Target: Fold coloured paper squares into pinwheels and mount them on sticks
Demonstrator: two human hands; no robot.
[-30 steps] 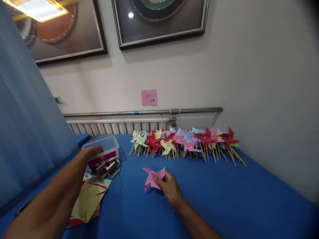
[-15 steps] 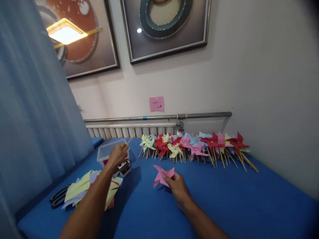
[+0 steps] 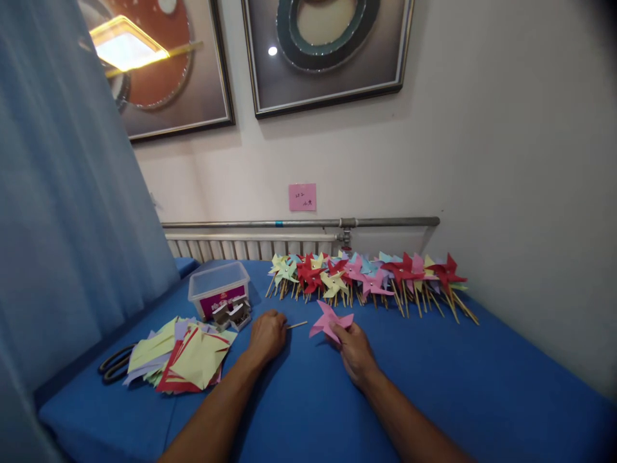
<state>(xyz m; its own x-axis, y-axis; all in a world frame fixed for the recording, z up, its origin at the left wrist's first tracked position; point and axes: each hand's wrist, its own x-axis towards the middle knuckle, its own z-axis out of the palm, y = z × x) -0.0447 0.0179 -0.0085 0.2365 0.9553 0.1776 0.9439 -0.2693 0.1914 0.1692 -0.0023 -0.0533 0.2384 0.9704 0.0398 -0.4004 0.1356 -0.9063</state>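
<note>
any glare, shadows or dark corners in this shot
Head view: a light reflection glares on the left framed picture, a small bright spot on the right framed picture; head view: a soft shadow lies beside the left forearm on the blue table; head view: the top-right corner goes dark; the pink pinwheel shows no glare.

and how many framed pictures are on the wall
2: the left framed picture, partly behind the blue curtain, and the middle framed picture, at top centre. The curtain could hide more.
</note>
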